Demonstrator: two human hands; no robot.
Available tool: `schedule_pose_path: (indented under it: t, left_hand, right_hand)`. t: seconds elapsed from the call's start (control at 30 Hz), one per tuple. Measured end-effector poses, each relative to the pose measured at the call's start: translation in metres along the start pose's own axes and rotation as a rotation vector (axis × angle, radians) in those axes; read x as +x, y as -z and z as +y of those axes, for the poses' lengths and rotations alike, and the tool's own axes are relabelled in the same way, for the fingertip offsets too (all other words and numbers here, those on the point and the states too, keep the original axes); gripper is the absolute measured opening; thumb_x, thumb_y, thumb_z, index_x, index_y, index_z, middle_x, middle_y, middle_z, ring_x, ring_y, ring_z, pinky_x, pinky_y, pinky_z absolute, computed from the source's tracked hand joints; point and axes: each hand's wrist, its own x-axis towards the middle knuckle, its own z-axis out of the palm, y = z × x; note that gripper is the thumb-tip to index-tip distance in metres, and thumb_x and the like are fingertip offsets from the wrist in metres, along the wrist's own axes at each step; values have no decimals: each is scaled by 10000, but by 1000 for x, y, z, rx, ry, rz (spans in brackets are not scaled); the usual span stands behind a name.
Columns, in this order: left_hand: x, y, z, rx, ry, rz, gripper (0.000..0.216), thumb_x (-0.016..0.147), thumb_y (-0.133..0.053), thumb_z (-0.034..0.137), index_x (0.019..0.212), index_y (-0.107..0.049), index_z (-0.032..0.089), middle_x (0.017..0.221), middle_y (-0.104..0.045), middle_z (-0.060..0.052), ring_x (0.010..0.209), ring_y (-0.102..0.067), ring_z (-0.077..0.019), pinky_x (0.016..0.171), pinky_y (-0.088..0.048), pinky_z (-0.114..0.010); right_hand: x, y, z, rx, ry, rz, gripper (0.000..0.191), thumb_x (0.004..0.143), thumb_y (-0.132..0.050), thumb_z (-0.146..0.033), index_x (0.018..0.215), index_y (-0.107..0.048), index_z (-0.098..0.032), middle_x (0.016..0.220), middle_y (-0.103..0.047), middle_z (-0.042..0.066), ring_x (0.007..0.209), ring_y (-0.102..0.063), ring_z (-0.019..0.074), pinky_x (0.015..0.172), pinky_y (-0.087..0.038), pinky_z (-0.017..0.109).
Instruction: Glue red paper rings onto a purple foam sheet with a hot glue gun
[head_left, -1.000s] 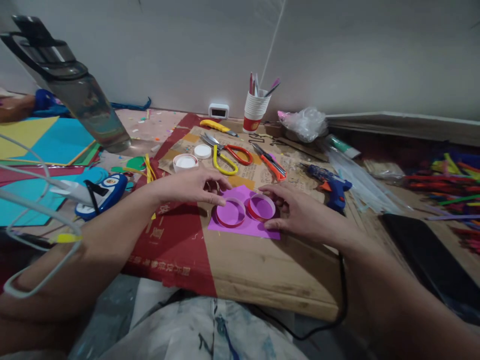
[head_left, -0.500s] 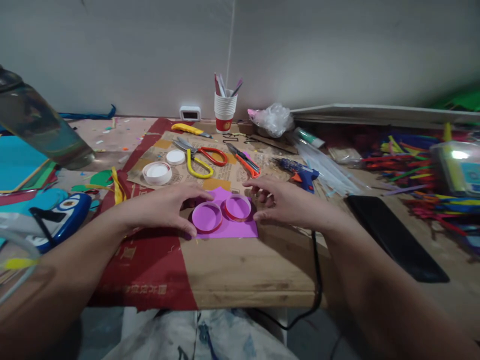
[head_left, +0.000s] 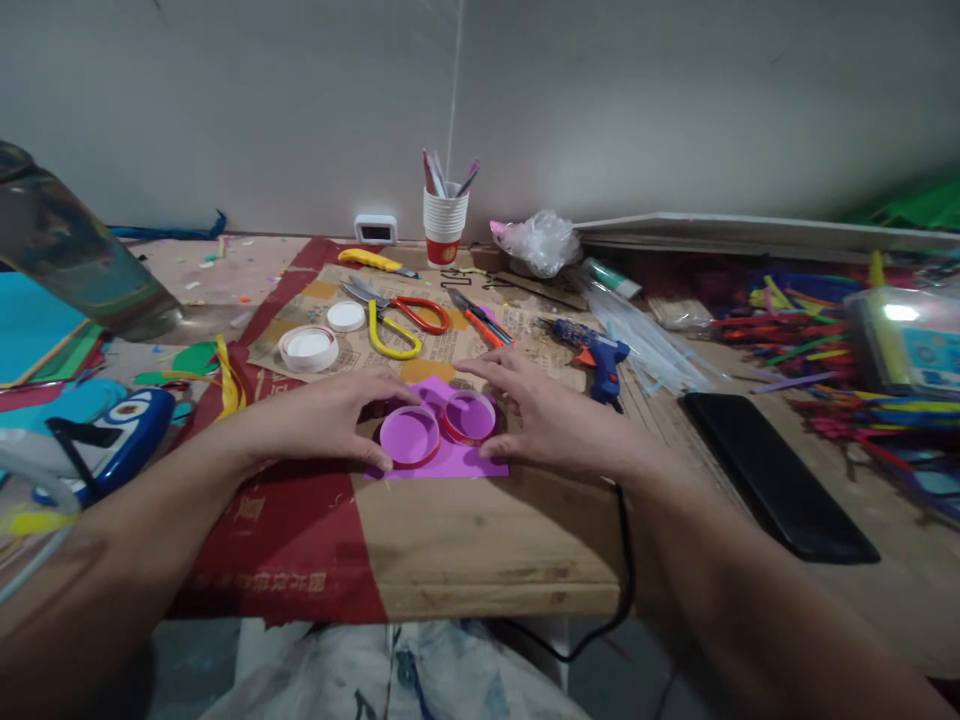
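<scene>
Two red rings lie side by side on a purple paper sheet (head_left: 450, 462) near the table's front. My left hand (head_left: 330, 415) curves round the left ring (head_left: 409, 437), thumb on the paper's near left corner, fingers spread. My right hand (head_left: 536, 410) rests against the right ring (head_left: 469, 416), thumb at the paper's near right edge, fingers stretched over the far side. Both hands press on the rings and paper without lifting anything.
Behind the paper lie yellow and red scissors (head_left: 397, 320), an orange cutter (head_left: 480, 320), two white lids (head_left: 307, 347), a blue glue gun (head_left: 596, 352) and a cup of pens (head_left: 442, 215). A black phone (head_left: 776, 470) lies right, coloured sticks (head_left: 795, 330) beyond it. A water bottle (head_left: 67, 250) stands left.
The view has swung right and settled. My right hand has slid closer against the right ring. My left hand stays round the left ring.
</scene>
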Motion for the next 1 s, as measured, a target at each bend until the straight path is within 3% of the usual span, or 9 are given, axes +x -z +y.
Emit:
schedule_pose_path:
  t: [0.1,0.27,0.53,0.67,0.77,0.87,1.0]
  left_hand:
    - [0,-1,0,8,0,3,644,760,-815,494,1342,-629,292,1368,-629,-75,1281,-575,-286,1108,-429,-399]
    - [1,-2,-1,2,-21,-14,687,750,-828,483,1372,-607,293,1360,-629,-75,1270,-578,-283,1094,-435,-399]
    - [1,-3,-3,-21,6,-8,791,680,-871,472,1391,-592,266,1400,-614,-79,1292,-566,-294,1104,-432,-406]
    - [1,-1,-4,-54,21,15,818,652,-882,479,1383,-597,248,1332,-655,-76,1178,-620,-269,1016,-490,-375]
    - [3,1,-4,-112,89,117,588,804,-744,527,1295,-652,217,1234,-698,-71,1027,-658,-225,903,-529,-344]
    - [8,-1,-8,-130,152,298,375,977,-508,455,1169,-698,195,1188,-721,-65,1029,-661,-205,927,-524,-353]
    - [17,-9,-18,65,159,321,276,948,-551,287,1127,-709,149,1172,-727,-97,1094,-645,-219,1004,-491,-372]
  right_hand:
    - [2,-5,2,-4,33,6,897,772,-837,-391,1557,-407,-323,1531,-497,94,1435,-447,293,1180,-369,494]
    - [2,-9,5,22,25,14,839,818,-798,-397,1553,-410,-280,1427,-608,100,1314,-570,265,1122,-439,463]
    - [3,-10,9,-62,22,-21,931,770,-840,-406,1570,-399,-229,1471,-572,139,1357,-531,304,1140,-423,493]
    - [5,-13,10,-58,84,8,807,819,-793,-392,1536,-455,-238,1474,-580,125,1336,-549,295,1143,-422,495]
    - [7,-13,9,-19,38,54,747,832,-765,-355,1509,-484,-212,1393,-640,128,1262,-608,292,1089,-477,484]
    - [10,-10,13,17,-18,167,726,825,-750,-362,1492,-499,-220,1363,-653,129,1215,-634,300,1036,-515,492]
    - [19,-11,24,-36,-44,312,701,821,-745,-405,1462,-526,-226,1442,-598,148,1293,-584,333,1077,-479,537]
